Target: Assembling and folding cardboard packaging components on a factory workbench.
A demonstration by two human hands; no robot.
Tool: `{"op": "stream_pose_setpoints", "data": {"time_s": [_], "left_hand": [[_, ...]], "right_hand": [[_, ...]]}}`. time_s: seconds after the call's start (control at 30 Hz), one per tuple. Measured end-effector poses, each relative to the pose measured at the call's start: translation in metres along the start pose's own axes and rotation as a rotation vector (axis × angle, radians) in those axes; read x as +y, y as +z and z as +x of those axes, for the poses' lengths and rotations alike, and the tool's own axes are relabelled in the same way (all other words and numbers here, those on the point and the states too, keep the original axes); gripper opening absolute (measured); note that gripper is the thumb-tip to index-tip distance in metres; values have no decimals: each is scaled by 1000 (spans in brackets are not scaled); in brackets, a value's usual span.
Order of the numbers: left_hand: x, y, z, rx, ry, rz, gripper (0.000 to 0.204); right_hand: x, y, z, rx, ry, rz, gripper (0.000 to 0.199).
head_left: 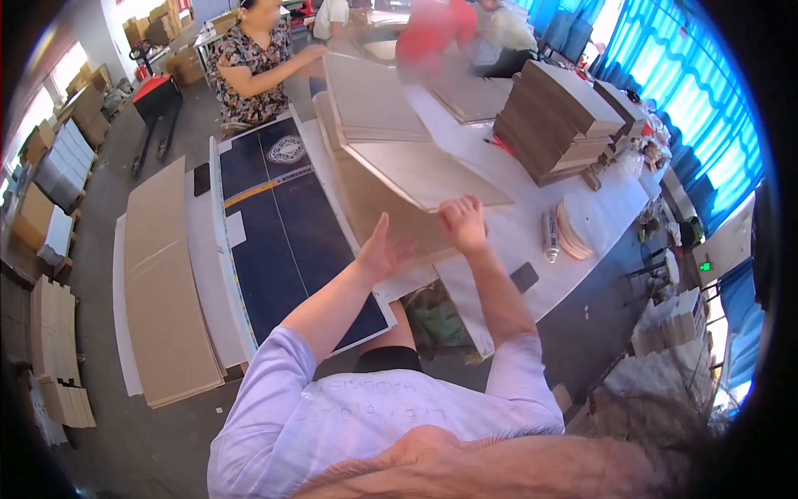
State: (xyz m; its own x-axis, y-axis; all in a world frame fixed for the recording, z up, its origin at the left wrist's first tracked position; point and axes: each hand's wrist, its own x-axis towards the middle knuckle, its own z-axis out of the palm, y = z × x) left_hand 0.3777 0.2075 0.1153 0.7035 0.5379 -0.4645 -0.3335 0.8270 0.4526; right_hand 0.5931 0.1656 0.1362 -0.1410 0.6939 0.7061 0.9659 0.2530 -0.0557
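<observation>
My left hand (381, 249) is raised with fingers spread, just left of the near edge of a large beige cardboard sheet (416, 179), holding nothing. My right hand (463, 223) grips the near corner of that sheet, fingers curled over its edge. The sheet lies tilted on a stack of similar brown boards (370, 100) on the white worktable (532, 241). Both my forearms reach up from my lilac sleeves at the bottom.
A tall pile of brown boards (557, 116) stands at the right of the table. A dark blue printed board (278, 224) lies to the left, with long cardboard sheets (166, 283) on the floor. A glue tube (549, 237) and a dark phone (524, 277) lie near the table edge. People work at the far end.
</observation>
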Motion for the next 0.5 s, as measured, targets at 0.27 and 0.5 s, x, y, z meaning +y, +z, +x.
{"op": "stream_pose_setpoints", "data": {"time_s": [0.27, 0.5], "left_hand": [[0, -11, 27, 337, 274, 115, 36], [25, -8, 23, 293, 310, 99, 29]], "right_hand": [[-81, 2, -56, -19, -12, 55, 25], [-92, 90, -128, 243, 1052, 980, 54]]}}
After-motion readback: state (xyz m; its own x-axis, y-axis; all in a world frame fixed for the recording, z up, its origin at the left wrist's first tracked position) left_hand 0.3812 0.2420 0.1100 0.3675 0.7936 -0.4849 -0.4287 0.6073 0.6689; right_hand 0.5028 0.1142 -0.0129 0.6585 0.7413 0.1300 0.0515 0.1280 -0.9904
